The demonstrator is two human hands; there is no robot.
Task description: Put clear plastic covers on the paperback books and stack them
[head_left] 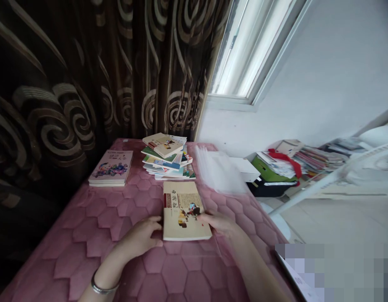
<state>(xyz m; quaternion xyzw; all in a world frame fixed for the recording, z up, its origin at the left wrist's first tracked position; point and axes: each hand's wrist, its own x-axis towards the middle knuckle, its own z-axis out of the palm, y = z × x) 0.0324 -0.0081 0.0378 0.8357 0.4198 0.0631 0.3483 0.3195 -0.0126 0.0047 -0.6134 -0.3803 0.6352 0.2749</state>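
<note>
A cream paperback book (184,212) with Chinese characters and a small painted figure on its cover lies in front of me on the pink quilted surface. My right hand (221,223) grips its right edge, thumb on top of the cover and the other fingers largely hidden. At the spine side is my left hand (145,237), its fingers and thumb apart and the tips against or very close to the book's edge. Clear plastic (200,251) shows faintly under and around the book. Beyond it, clear plastic sleeves (217,172) lie in a pile.
A loose stack of books (169,161) stands behind the cream one. Two matching pink-covered books (111,167) lie at the left. Dark patterned curtains (124,75) hang at the back. On the right are a white fan (326,180) and a dark box with papers (272,184).
</note>
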